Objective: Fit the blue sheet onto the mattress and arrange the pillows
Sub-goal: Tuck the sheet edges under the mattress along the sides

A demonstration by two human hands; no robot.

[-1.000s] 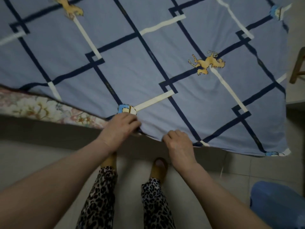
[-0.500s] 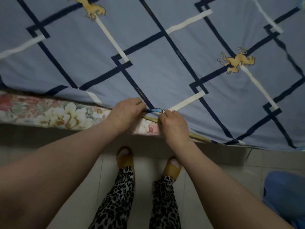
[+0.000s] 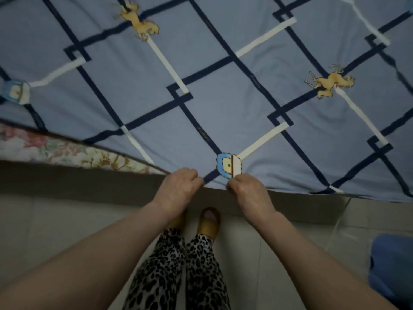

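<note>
Sheet-fitting at the near edge, pillows not yet in view.
We pinch the blue cotton sheet with navy lattice [image 3: 223, 113] at six o'clock, left hand [image 3: 178, 189] and right hand [image 3: 248, 191] curled on its hem; the floral-sided mattress [image 3: 67, 151] shows uncovered at nine o'clock.

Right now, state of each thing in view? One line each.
Blue patterned sheet: spread flat over the bed, near edge gripped by both hands.
Floral mattress: side exposed at left, not yet covered.
Left hand: gripping the sheet edge.
Right hand: gripping the sheet edge.
Pillows: none in view.
</note>
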